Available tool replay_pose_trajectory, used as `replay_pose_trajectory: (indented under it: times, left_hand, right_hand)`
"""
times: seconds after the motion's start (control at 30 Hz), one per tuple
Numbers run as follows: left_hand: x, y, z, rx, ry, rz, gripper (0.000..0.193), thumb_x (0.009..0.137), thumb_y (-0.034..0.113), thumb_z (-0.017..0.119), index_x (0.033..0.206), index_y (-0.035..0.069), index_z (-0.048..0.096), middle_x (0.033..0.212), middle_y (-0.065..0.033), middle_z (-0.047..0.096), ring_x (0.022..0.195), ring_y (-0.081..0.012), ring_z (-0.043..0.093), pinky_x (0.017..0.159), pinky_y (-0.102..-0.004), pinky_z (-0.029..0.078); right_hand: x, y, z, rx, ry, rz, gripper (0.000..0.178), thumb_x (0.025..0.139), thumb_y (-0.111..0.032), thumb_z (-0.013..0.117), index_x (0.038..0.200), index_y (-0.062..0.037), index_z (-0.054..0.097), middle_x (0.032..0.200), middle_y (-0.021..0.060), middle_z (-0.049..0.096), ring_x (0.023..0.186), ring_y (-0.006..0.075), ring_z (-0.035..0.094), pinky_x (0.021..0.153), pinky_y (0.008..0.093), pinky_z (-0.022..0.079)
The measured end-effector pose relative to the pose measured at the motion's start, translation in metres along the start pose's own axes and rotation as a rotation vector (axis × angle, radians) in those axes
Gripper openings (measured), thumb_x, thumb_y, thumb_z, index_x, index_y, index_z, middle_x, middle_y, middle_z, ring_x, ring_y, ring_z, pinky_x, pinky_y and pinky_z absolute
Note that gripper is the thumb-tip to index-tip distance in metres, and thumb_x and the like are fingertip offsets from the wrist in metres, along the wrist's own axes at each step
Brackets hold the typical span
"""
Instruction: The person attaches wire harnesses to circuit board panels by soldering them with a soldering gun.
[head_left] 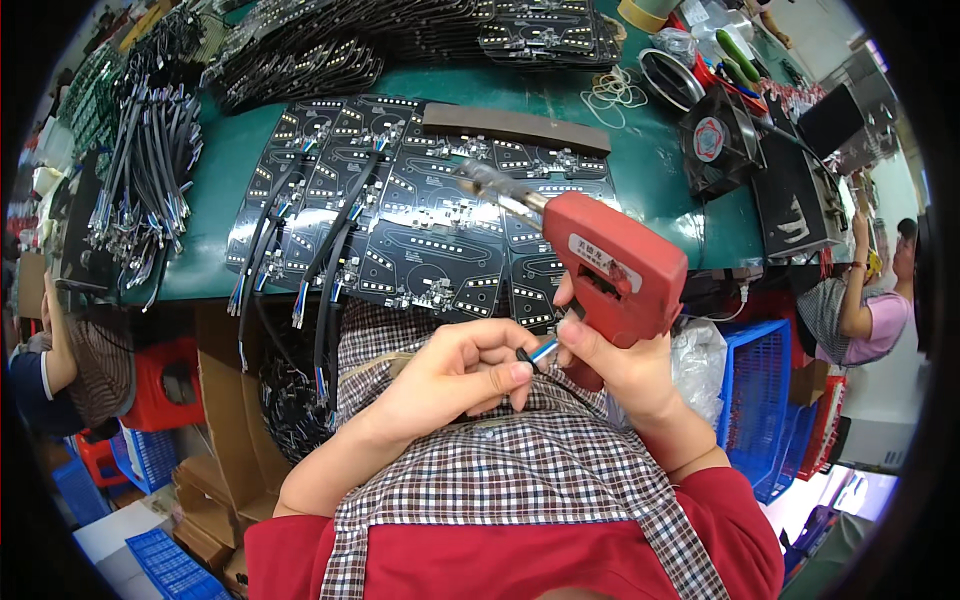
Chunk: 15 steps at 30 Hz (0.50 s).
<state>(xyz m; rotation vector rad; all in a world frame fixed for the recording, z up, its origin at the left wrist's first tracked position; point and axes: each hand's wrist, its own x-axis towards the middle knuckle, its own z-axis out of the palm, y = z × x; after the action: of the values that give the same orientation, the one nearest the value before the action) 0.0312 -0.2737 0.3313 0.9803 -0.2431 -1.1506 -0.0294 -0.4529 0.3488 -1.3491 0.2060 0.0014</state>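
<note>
My left hand (455,375) is closed in a pinch on a black cable (530,360), in front of my apron and just off the table's near edge. Blue and white wires come out of the cable's end toward my right hand (635,372). That hand is wrapped round a red soldering gun (625,265), and its thumb and fingertip also meet at the wire ends. The gun's metal tip points up and left over black circuit boards (435,250), laid side by side on the table. Several cables lie across the left boards, their loose ends hanging over the edge.
A dark flat bar (515,130) lies across the boards' far side. Stacked boards (400,45) stand behind, and a bundle of cables (150,170) is at left. To the right are a black fan (715,140) and, lower, a blue crate (755,400). Other people sit at both sides.
</note>
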Motion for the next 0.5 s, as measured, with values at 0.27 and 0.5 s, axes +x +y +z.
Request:
replay_pose_trajectory:
  times: [0.27,0.5]
  left_hand:
    - [0.004,-0.017,0.008,0.228,0.248,0.356,0.018,0.086,0.007,0.055,0.103,0.000,0.055,0.081,-0.0052,0.060,0.058,-0.0049,0.050,0.048,-0.0181,0.040]
    - [-0.017,-0.014,-0.015,1.637,0.582,0.926,0.042,0.064,0.004,0.060,0.107,0.001,0.061,0.085,-0.0080,0.057,0.061,-0.0166,0.056,0.049,-0.0268,0.047]
  right_hand:
    - [0.011,0.006,0.009,-0.087,-0.019,-0.009,0.043,0.077,0.002,0.063,0.115,-0.0006,0.045,0.099,0.0054,0.049,0.072,0.0064,0.053,0.059,0.0191,0.043]
    - [0.015,0.004,0.017,-0.136,0.004,0.064,0.040,0.078,-0.005,0.064,0.113,0.0013,0.045,0.100,0.0086,0.053,0.067,0.0090,0.054,0.059,0.0207,0.045]
